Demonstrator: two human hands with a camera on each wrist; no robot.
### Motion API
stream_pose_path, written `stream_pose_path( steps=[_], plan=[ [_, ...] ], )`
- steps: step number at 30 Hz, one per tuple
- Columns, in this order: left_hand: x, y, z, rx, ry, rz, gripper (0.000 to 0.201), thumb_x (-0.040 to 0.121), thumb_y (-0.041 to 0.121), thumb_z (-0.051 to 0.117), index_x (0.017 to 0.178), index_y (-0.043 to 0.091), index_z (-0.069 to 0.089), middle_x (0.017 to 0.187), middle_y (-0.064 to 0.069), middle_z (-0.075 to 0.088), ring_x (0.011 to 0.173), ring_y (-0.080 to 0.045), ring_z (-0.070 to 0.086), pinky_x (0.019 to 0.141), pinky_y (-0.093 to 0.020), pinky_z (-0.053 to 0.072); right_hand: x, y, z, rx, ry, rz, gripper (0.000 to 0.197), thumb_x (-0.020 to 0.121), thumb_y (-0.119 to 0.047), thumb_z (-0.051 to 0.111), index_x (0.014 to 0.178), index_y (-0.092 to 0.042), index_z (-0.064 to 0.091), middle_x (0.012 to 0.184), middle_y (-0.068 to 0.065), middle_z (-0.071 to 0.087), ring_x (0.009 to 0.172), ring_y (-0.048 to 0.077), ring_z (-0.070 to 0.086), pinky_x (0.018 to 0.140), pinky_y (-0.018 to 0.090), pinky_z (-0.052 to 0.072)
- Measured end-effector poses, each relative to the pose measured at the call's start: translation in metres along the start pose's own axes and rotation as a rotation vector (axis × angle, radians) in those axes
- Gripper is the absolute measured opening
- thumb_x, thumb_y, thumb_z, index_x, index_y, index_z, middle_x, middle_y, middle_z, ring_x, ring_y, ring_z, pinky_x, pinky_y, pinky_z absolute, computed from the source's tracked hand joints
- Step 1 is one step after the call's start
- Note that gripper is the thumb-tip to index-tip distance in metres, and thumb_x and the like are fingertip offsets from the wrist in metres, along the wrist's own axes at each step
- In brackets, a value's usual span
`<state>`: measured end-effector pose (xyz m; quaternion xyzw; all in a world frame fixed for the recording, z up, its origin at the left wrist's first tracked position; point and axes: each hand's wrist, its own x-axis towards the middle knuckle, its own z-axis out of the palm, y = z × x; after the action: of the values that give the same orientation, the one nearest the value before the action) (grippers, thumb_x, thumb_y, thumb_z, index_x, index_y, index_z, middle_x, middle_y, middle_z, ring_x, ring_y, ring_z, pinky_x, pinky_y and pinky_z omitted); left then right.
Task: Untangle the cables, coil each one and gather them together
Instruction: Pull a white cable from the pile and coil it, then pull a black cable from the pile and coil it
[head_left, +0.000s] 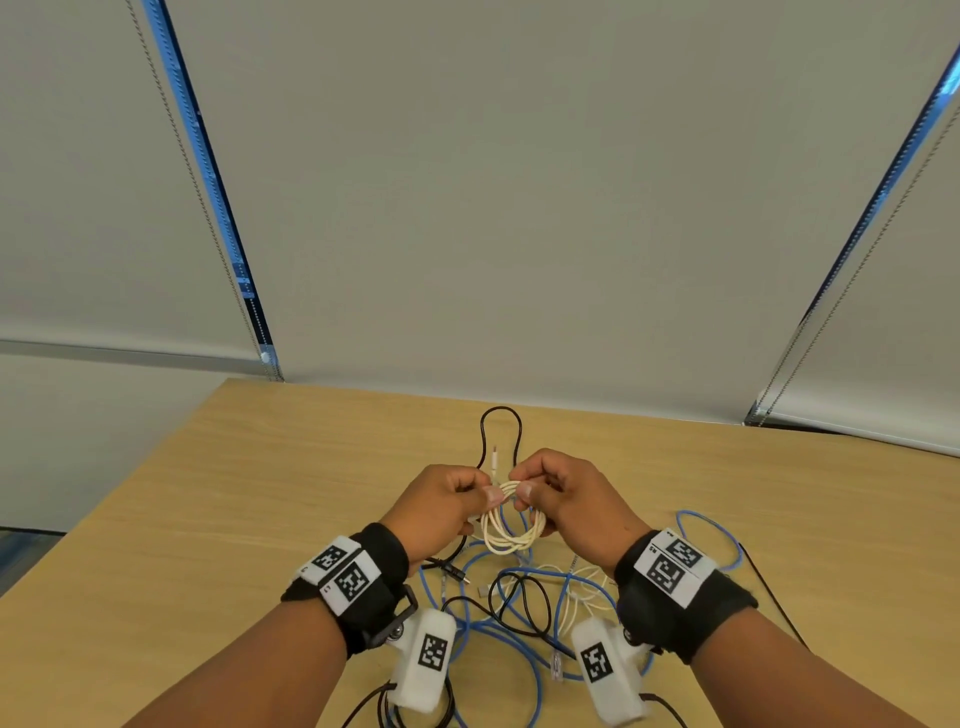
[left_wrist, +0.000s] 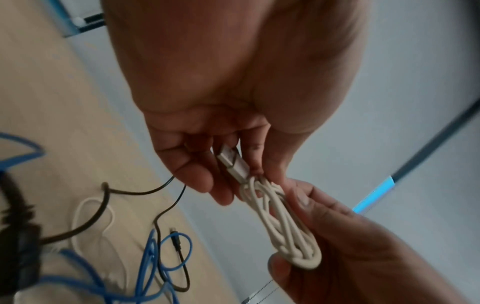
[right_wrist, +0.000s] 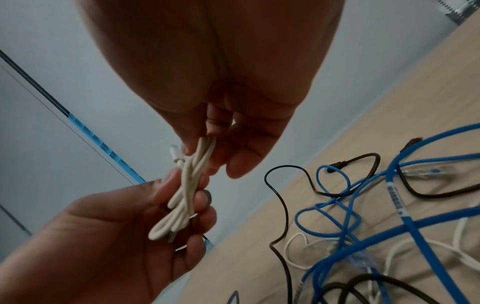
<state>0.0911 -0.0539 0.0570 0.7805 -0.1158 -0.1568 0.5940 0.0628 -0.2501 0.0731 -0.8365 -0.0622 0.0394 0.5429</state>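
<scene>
Cream cable (head_left: 511, 530), wound into a small coil of several loops, held up above the table (head_left: 208, 493) between both hands. Flattened into a long narrow bundle in the wrist views (left_wrist: 283, 224) (right_wrist: 184, 191). USB plug (left_wrist: 233, 162) at one end of the coil, tucked among the left fingers; a slim white plug (head_left: 495, 460) poking up past the knuckles at the far side.

Left hand (head_left: 441, 506): fingers curled, thumb pressing the coil's top against the forefinger, a pinch on the cream cable. Right hand (head_left: 563, 501): likewise curled, thumb and forefinger pinching the same coil from the other side, lower fingers bent under the loops. Thumbs nearly touching over the coil's top.

Below and nearer the body, on the table: a loose tangle. Blue cable (head_left: 524, 654) in wide crossing loops, black cable (head_left: 501, 423) looping away beyond the hands and through the pile, a second white cable (head_left: 576, 582) threaded under the blue. All three overlapping, uncoiled.

Black wrist straps (head_left: 384, 577) with printed square markers on both forearms. Grey blinds (head_left: 519, 208) behind the table.
</scene>
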Motion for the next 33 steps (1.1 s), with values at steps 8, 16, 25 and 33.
stream_pose_path(
  steps=[8, 16, 25, 33],
  plan=[
    [0.007, -0.037, -0.024, 0.028, 0.290, -0.083, 0.012, 0.091, 0.019, 0.074, 0.079, 0.015, 0.075, 0.082, -0.005, 0.075, 0.074, -0.012, 0.065, 0.071, -0.027, 0.050, -0.008, 0.015, 0.012, 0.070, 0.001, 0.188, 0.011, 0.100, -0.021, 0.056, 0.105, -0.020, 0.066, 0.101, 0.006, 0.072, 0.067, 0.008, 0.066, 0.062, 0.025, 0.055],
    [0.013, -0.099, -0.091, 0.172, 0.700, -0.395, 0.020, 0.091, 0.031, 0.073, 0.081, 0.015, 0.066, 0.096, -0.014, 0.070, 0.099, -0.040, 0.067, 0.089, -0.043, 0.053, -0.037, 0.053, 0.011, -0.012, -0.084, 0.348, 0.012, 0.097, -0.014, 0.055, 0.097, -0.011, 0.067, 0.092, 0.008, 0.070, 0.070, 0.012, 0.063, 0.063, 0.029, 0.050],
    [-0.006, -0.109, -0.054, 0.581, 0.261, -0.273, 0.039, 0.092, 0.016, 0.059, 0.124, 0.038, 0.063, 0.126, -0.008, 0.044, 0.116, -0.029, 0.053, 0.096, -0.034, 0.046, -0.045, 0.067, 0.019, -0.033, -0.133, 0.340, 0.013, 0.099, -0.019, 0.056, 0.106, -0.020, 0.067, 0.094, 0.007, 0.071, 0.071, 0.012, 0.065, 0.066, 0.027, 0.053],
    [-0.019, -0.051, -0.041, 0.694, 0.134, 0.134, 0.007, 0.096, 0.026, 0.062, 0.093, 0.031, 0.063, 0.103, 0.007, 0.061, 0.101, -0.017, 0.056, 0.093, -0.042, 0.047, -0.040, 0.064, 0.022, -0.144, -0.135, 0.266, 0.026, 0.099, -0.026, 0.058, 0.125, -0.024, 0.064, 0.077, -0.007, 0.066, 0.076, 0.012, 0.066, 0.071, 0.027, 0.054]
  ],
)
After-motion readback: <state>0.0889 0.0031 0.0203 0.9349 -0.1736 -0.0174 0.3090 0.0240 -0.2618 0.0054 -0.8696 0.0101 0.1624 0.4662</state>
